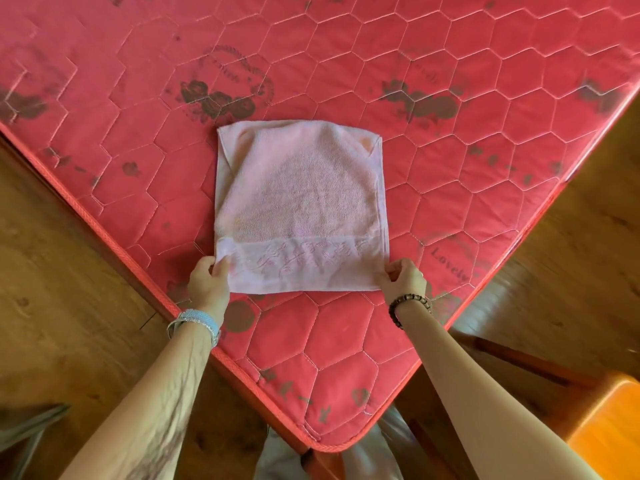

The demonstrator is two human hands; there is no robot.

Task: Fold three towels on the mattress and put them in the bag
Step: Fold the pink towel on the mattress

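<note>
1. a pale pink towel (298,199) lies flat near the corner of the red quilted mattress (450,209), folded into a rough rectangle.
2. its near edge carries a smoother band with an embossed floral pattern.
3. the left hand (207,277) pinches the near left corner.
4. the right hand (405,277) pinches the near right corner.

Centre of frame: pale pink towel (301,188), with a band (304,268) of tone-on-tone floral relief along its lower edge. Around it: coral-red mattress (450,150), quilted in pale-stitched hexagons, printed with dark grey roses and lettering. Left and right edges: brown wood-grain floor (52,271).
</note>
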